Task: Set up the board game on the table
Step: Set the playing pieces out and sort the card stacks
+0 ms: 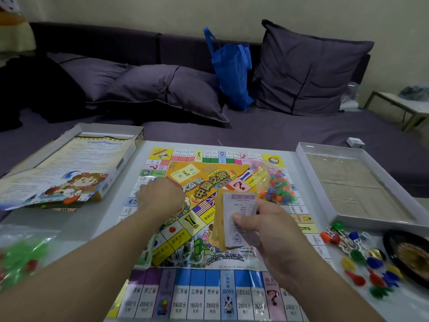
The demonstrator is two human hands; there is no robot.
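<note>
The colourful game board [204,296] lies unfolded in the middle of the white table [81,270]. My right hand [271,231] grips a stack of cards [236,219] above the board's centre, thumb on the top white card. My left hand [162,198] reaches over the board's left side, fingers curled down; what it holds is hidden. A clear bag of small coloured pieces [274,184] lies on the board's upper right.
The box lid [69,173] with a printed sheet lies at the left, the open box bottom [352,184] at the right. Loose coloured pawns [369,263] and a die [365,235] lie by a dark bowl [408,254]. A bag of green pieces [21,254] sits near left. A sofa stands behind.
</note>
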